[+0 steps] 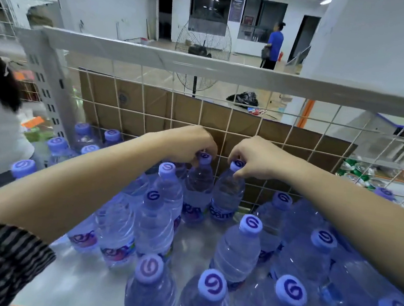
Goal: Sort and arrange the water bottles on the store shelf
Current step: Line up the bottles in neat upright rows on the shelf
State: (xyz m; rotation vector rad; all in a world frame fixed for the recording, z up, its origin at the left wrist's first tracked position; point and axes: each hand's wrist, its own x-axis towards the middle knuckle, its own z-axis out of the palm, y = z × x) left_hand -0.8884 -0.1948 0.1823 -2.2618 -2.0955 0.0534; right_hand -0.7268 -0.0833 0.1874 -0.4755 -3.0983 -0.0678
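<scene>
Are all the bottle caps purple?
Yes, every cap in view is purple, including those on the back bottle under the left hand and its neighbour under the right hand.

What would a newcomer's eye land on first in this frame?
Two bare arms reach to the back of the shelf, the left hand and the right hand each pinching a purple-capped water bottle by the wire grid. More bottles crowd the shelf in front. A large floor fan stands behind.

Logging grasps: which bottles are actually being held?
The two rear bottles by the wire grid: left hand pinches one cap, right hand the neighbouring cap.
</scene>
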